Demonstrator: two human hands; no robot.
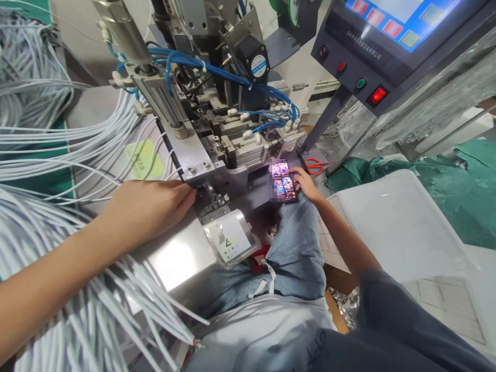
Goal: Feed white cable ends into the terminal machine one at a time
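Observation:
My left hand rests at the front left of the bench machine, fingers pressed together against the metal block. Whatever they pinch is hidden from me. White cables run behind that hand towards the machine, and a thick bundle of cut cables lies under my left forearm. A phone with a lit screen leans at the machine's base. At its right edge is my right hand, fingers stretched out and touching or just over the screen, not wrapped around the phone.
A control panel with a lit red switch stands at upper right. Red-handled scissors lie beside the phone. A small clear-covered plate juts out before my lap. A yellow note lies beneath cables; a white board is at right.

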